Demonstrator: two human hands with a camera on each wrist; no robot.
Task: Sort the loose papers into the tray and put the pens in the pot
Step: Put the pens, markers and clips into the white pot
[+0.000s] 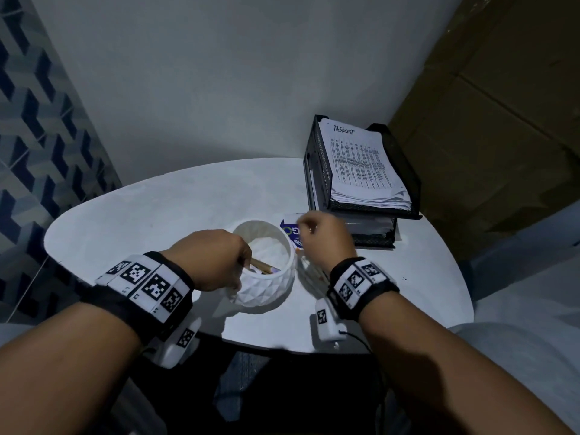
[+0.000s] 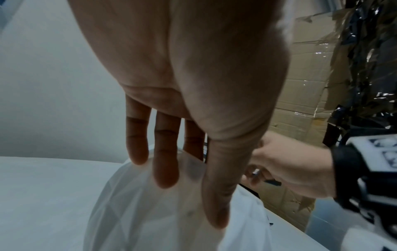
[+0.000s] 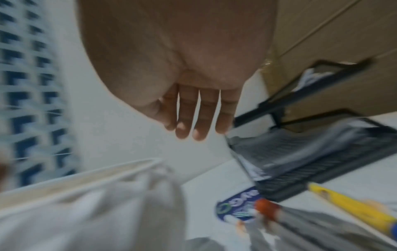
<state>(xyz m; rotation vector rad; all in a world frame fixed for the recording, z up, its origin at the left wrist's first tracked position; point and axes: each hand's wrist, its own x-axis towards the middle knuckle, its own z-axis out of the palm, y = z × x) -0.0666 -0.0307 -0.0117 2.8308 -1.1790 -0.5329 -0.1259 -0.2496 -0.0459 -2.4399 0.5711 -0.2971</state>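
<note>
White and rounded, the counter [image 1: 157, 215] sits in a corner, with a grey wall behind, blue patterned tiles at 9 o'clock and brown cardboard boxes [image 1: 502, 120] at 3 o'clock.

A white pot [image 1: 266, 287] with a bumpy diamond skin stands upright near the middle of the counter. Brown pens [image 1: 262, 266] lie inside it, leaning, with their long side running from 10 o'clock down to 4 o'clock.

The left hand [image 1: 210, 262] is at 9 o'clock of the pot, touching its rim. In the left wrist view its fingers [image 2: 165, 152] are straight and a little apart, reaching down over the rim.

The right hand [image 1: 326, 240] is at 3 o'clock of the pot, just beside it. Its fingers curl and pinch a small thin thing [image 2: 256, 172]; it is too blurry to name. More pens [image 1: 314, 274] lie flat on the counter under this hand, between the pot and the wrist. A blue and white card [image 1: 292, 230] lies at 12 o'clock of the hand.

The black tray [image 1: 317, 171] stands at 2 o'clock, well apart from the pot. The papers [image 1: 361, 164] are stacked in its top level, long side pointing to 12 o'clock.
</note>
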